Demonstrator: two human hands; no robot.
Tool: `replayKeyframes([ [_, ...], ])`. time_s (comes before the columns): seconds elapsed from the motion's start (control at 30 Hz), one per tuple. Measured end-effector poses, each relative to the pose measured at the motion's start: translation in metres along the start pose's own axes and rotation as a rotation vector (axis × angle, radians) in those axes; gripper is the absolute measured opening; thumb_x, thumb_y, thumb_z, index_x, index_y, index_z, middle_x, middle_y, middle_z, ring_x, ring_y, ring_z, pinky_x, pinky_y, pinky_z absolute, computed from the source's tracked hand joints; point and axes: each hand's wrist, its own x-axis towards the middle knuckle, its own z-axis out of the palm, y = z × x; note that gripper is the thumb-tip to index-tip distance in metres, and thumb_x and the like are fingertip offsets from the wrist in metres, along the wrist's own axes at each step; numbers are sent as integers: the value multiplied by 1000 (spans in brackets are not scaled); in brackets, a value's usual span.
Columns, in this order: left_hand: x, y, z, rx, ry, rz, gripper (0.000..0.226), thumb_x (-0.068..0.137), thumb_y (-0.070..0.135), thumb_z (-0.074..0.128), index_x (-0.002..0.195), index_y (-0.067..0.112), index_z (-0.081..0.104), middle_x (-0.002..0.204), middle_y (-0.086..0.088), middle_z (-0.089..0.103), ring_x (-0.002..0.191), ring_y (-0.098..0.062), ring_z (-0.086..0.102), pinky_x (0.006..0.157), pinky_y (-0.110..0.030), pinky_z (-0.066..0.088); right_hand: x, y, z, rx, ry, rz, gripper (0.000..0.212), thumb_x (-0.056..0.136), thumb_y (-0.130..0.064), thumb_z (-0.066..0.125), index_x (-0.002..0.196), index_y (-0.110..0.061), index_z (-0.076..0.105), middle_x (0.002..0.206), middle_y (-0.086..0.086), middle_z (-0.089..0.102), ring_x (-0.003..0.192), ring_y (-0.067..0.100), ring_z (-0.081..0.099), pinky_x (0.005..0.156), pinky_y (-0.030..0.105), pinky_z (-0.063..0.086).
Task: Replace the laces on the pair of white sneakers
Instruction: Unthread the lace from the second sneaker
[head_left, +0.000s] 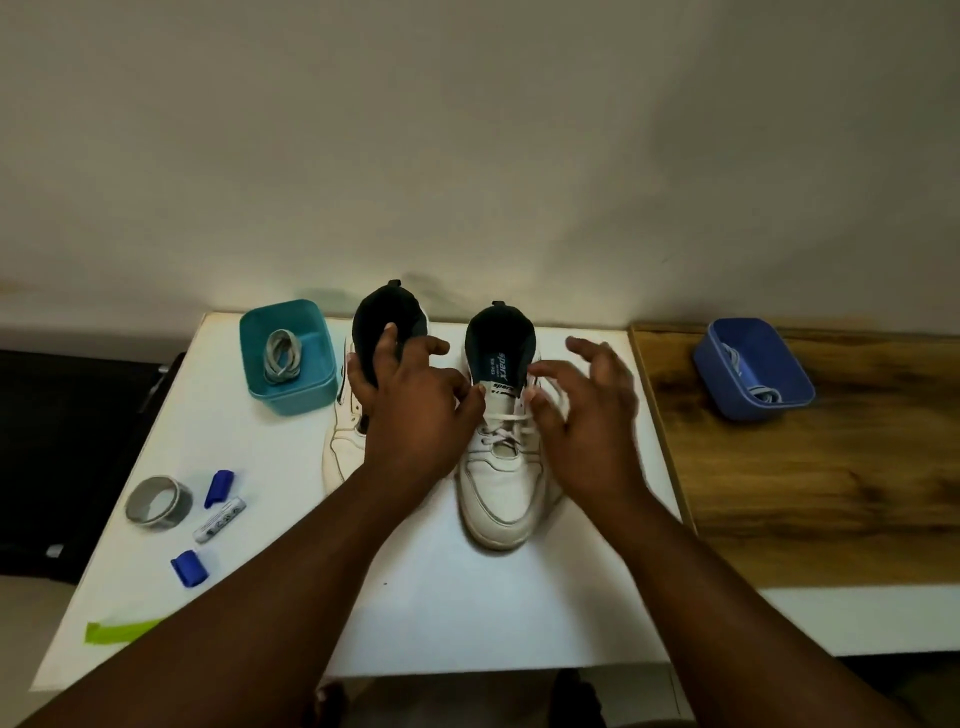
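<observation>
White leather showed on both sneakers, which stood side by side, toes toward you, on the white table (415, 623). The right sneaker (506, 478) sat near the middle of the table with its dark collar at 12 o'clock and a white lace (506, 420) crossing its upper eyelets. The left sneaker (345, 441) stood just beside it at 9 o'clock, partly hidden behind your arm.

Your left hand (415, 410) reached across the left sneaker, thumb and forefinger pinching the lace at the near edge of the right sneaker's tongue, the other fingers spread and relaxed. Your right hand (587, 415) met the same shoe from 3 o'clock, its forefinger and thumb nipping the lace at the top eyelet while the remaining fingers fanned open above it.

At 10 o'clock from the shoes a teal tub (288, 358) held a coiled grey lace (280, 356). Well apart at 3 o'clock, on the wooden surface (831, 493), a blue tub (753, 369) held a pale lace (763, 395); how it lay inside you could not tell.

At 8 o'clock a roll of grey tape (158, 503) lay flat, with a white marker (219, 519) just beside it, one blue clip (218, 487) above it and another blue clip (189, 567) below. A strip of green tape (122, 631) stuck to the table's near left edge
</observation>
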Motion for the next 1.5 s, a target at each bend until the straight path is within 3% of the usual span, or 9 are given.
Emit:
replayKeyframes([
  [0.1,-2,4,0,3,-5,28,29,94,47,60,86,29,81,143,9,51,154,-29,9,120,-59,-10,-7,-12,22,-133,-216,-53,19,100,-31,60,113,-33,74,163,0,34,156,32,11,124,52,8],
  [0.23,0,-2,1,18,12,21,29,94,48,60,86,29,81,142,8,52,154,-30,11,120,-62,-7,-3,-7,12,-165,-9,-49,18,101,-26,54,97,-27,71,149,3,48,144,28,35,121,54,18],
  [0.43,1,-3,1,-29,36,0,24,91,46,65,80,30,79,140,8,53,154,-31,12,120,-62,-5,14,30,-3,303,278,731,24,103,-16,48,92,-32,61,131,9,54,117,32,57,103,55,47],
  [0.53,0,-4,2,-49,30,0,24,91,48,65,81,30,78,139,9,52,154,-30,12,120,-61,-6,4,10,2,194,186,309,11,101,-22,60,108,-24,69,138,7,48,130,30,48,110,43,39],
  [0.63,0,-4,2,-32,22,12,26,92,49,62,84,30,78,141,8,51,154,-30,10,120,-62,-7,-6,-23,13,-100,-61,-81,36,96,-24,66,130,-34,64,161,4,32,152,29,21,120,46,20],
  [1.0,0,-5,3,-49,2,37,25,94,48,62,86,31,79,143,12,50,154,-28,11,120,-59,-8,-6,-16,21,-254,-166,-123,31,92,-17,69,116,-37,72,168,8,23,157,39,0,123,56,8],
  [1.27,0,-4,0,-13,-26,47,27,95,49,60,89,32,80,144,13,49,154,-27,10,120,-61,-8,-11,-13,22,-394,-37,-168,20,86,-18,69,105,-21,65,143,13,50,139,36,37,118,58,25],
  [1.37,0,-4,0,-13,-13,33,27,95,48,61,87,31,80,141,11,50,154,-28,12,120,-63,-6,1,-3,1,-350,223,78,21,89,-14,59,110,-17,57,141,17,46,133,38,38,111,56,28],
  [1.5,1,-4,1,-18,-6,28,25,94,47,62,86,31,80,141,10,50,154,-28,12,120,-62,-6,25,30,-23,26,337,770,16,102,-19,49,117,-15,54,145,18,38,130,42,43,108,57,33],
])
